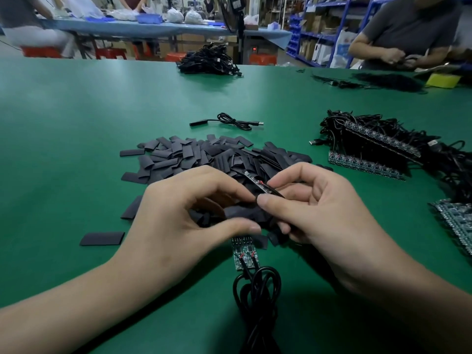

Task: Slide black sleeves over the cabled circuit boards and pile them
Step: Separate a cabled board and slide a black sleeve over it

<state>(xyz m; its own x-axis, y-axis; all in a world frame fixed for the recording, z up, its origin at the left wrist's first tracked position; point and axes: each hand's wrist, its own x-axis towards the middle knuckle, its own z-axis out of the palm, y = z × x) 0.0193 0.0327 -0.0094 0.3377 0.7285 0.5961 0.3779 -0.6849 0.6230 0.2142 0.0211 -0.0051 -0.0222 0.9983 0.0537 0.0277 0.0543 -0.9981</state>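
Note:
My left hand (184,213) pinches a flat black sleeve (245,212) between thumb and fingers, just above the table. My right hand (314,213) pinches a narrow circuit board (258,181) whose far end sticks up and away over the sleeve's mouth. Two more boards (244,254) with red-and-black wires lie side by side under my hands, their coiled black cable (258,290) trailing toward me. A heap of loose black sleeves (204,157) spreads just beyond my hands. One sleeved board with its cable (227,121) lies farther back.
A bundle of unsleeved boards with tangled cables (378,146) sits at the right, more boards (457,221) at the right edge. A far pile of black cables (209,62) lies at the table's back. A person (408,34) works at the far right corner.

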